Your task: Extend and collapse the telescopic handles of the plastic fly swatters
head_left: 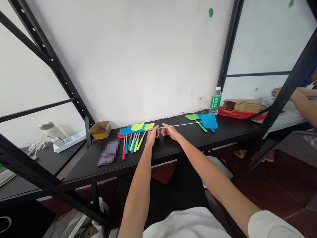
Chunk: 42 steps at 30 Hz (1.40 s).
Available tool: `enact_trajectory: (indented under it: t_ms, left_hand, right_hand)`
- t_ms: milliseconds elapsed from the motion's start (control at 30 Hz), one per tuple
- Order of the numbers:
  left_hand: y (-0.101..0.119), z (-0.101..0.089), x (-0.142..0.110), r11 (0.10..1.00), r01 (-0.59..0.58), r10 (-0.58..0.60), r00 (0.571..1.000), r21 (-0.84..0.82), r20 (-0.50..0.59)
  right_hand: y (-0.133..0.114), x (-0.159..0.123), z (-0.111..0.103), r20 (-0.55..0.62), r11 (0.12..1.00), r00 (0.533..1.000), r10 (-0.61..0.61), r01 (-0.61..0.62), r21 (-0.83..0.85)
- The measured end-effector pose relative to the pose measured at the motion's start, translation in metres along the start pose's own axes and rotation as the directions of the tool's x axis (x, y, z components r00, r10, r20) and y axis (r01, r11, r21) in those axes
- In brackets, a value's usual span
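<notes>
Both my hands are on the thin metal rod of an extended fly swatter with a blue head [210, 121], stretched sideways over the black desk. My left hand [154, 133] is closed around the rod near its left end. Just to the right, my right hand [170, 131] pinches the same rod, its fingers partly hidden. Beside my left hand lies a row of several short fly swatters [133, 140] with red, blue and yellow-green handles, their heads overlapping toward the wall. A green fly swatter [192, 117] lies under the blue head, with another blue one partly covered there.
An open cardboard box [100, 130] and a blurred-out flat object [109, 152] sit at the left. A water bottle [216, 100] stands at the back right, near a black shelf post [230, 39]. Beyond it are a carton [244, 104] and another person's arm [305, 105].
</notes>
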<state>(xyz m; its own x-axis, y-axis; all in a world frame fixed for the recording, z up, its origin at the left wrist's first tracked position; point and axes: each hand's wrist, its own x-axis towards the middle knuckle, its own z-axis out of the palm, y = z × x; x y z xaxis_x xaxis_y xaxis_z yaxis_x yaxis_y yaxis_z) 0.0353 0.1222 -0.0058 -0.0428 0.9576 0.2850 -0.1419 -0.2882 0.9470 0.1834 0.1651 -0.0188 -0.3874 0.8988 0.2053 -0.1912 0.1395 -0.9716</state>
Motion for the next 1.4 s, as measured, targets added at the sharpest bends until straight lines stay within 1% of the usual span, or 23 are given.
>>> enact_trajectory:
  t_ms: [100,233,433,533,667,867,1067,1200,1400]
  left_hand:
    - [-0.0004,0.0002,0.0003,1.000,0.008,-0.008,1.000,-0.005,-0.009]
    - [-0.0011,-0.0002,0.0029,0.998,0.010,-0.012,0.999,-0.057,-0.039]
    - [0.0011,-0.0032,0.0063,0.984,-0.019,-0.011,0.986,-0.177,-0.166]
    - [0.0016,-0.0036,0.0066,0.979,-0.025,-0.015,0.981,-0.203,-0.194]
    - [-0.0005,-0.0020,0.0064,0.980,-0.026,-0.010,0.983,-0.196,-0.181]
    - [-0.0046,-0.0001,0.0061,0.993,-0.017,0.005,0.995,-0.114,-0.104]
    - [-0.0038,0.0014,0.0000,1.000,0.016,-0.017,0.999,-0.022,-0.034]
    - [-0.0035,0.0025,0.0003,0.999,0.015,-0.017,0.998,-0.034,-0.060]
    - [-0.0042,0.0009,0.0074,0.992,-0.004,-0.014,0.989,-0.123,-0.146]
  right_hand:
    - [-0.0001,0.0000,0.0006,-0.008,1.000,1.000,0.003,-0.003,0.000]
    - [-0.0005,0.0004,0.0011,-0.026,1.000,1.000,0.007,-0.006,0.015]
    - [-0.0043,-0.0002,0.0003,-0.129,0.985,0.991,0.038,-0.015,0.174]
    - [-0.0047,-0.0003,0.0004,-0.147,0.979,0.989,0.034,-0.003,0.203]
    - [-0.0042,-0.0004,0.0024,-0.151,0.984,0.988,0.017,0.011,0.179]
    - [-0.0047,-0.0010,0.0043,-0.158,0.986,0.987,0.012,0.014,0.165]
    - [-0.0023,-0.0007,0.0035,-0.100,0.998,0.995,0.014,-0.008,0.061]
    - [0.0001,0.0006,0.0024,-0.076,0.999,0.997,0.003,0.001,0.047]
    - [-0.0028,0.0004,0.0026,-0.117,0.994,0.993,0.014,-0.001,0.107]
